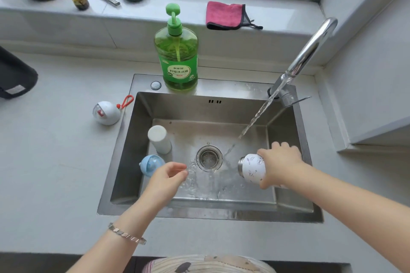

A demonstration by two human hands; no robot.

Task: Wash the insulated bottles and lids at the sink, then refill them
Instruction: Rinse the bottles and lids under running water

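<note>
Head view: right hand [280, 163] grips white printed insulated bottle [253, 168] tipped sideways, right in steel sink [144, 104], beside running water. Left hand [170, 173] loosely open, empty. Bottle likely rigid, wet-slick; grasp mid-body.

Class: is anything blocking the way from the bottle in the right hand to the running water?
Nothing visible. The right hand grips the bottle just right of the water stream, only open sink between.
</note>
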